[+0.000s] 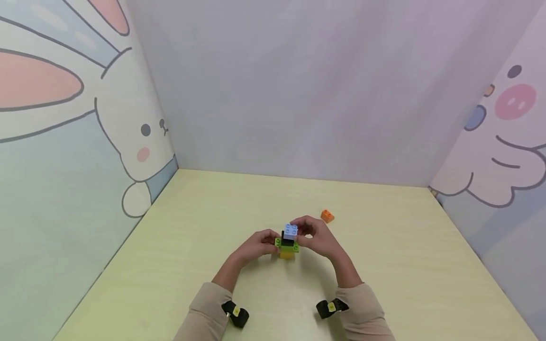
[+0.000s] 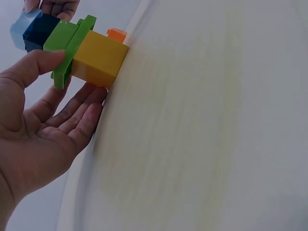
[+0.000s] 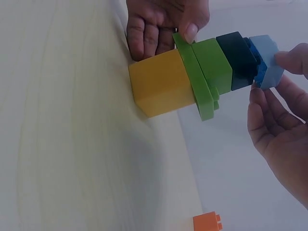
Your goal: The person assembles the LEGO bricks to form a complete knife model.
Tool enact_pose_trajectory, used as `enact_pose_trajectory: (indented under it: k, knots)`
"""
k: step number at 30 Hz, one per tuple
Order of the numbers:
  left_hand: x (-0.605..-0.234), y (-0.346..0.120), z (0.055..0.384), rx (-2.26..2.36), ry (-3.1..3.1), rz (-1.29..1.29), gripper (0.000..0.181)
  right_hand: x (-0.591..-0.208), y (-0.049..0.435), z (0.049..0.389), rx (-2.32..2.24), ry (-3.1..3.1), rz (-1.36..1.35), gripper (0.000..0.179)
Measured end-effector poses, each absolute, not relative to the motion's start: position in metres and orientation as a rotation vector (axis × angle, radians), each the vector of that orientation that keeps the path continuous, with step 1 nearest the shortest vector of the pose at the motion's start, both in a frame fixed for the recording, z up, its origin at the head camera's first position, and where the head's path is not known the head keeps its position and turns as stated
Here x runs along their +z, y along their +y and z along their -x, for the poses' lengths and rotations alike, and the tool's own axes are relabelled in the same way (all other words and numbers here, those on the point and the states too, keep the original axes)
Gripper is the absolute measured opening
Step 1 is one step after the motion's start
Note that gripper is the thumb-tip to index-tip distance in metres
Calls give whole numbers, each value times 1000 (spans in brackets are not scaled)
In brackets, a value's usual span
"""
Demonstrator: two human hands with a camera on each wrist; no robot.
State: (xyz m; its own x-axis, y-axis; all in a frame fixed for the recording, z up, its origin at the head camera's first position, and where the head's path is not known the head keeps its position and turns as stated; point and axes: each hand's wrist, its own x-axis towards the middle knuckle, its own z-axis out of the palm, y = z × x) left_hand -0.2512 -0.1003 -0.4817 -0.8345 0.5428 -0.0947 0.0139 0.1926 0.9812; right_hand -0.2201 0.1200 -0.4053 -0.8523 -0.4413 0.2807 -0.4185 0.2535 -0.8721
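Beige sleeves (image 1: 209, 308) nearest. Left hand (image 1: 258, 245) pinches green plate (image 3: 196, 79) above yellow block (image 3: 161, 86), base of stack (image 1: 289, 246), midway between left and right edges of tabletop (image 1: 396, 237). Right hand (image 1: 319, 237) pinches light-blue brick (image 1: 291, 231), tilted at black brick (image 3: 237, 61); seating cannot be told. Orange brick (image 1: 327, 216) beyond, nearer far edge.

Counter (image 1: 396, 237): pale yellow, faint wood grain; far edge meets back wall (image 1: 290, 90). Back wall: plain, pale grey-lilac, soft vertical folds. Left wall (image 1: 47, 213): pale blue-green, printed white rabbit (image 1: 121, 113), pink inner ears. Right wall (image 1: 531, 227): printed pale figure (image 1: 477, 166), pink oval snout (image 1: 515, 102). Light: diffuse, soft shadows on counter.
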Motion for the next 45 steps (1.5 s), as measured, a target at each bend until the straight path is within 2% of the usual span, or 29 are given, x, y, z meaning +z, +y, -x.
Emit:
enact_pose_trajectory:
  k: [9,17,33,45]
  knots:
    - [-480,-100,249,1721,2032,-516,27,-405,117,220,-1680,2476,873,28]
    - [-480,-100,248,1707,2054,-534,27,-434,122,236,-1691,2484,877,31]
    - [-481,-102,248,1685,2065,-592,26,-440,123,237,-1689,2521,856,24]
    - [-478,-104,246,1663,2089,-528,26,-408,111,216,-1667,2542,861,22]
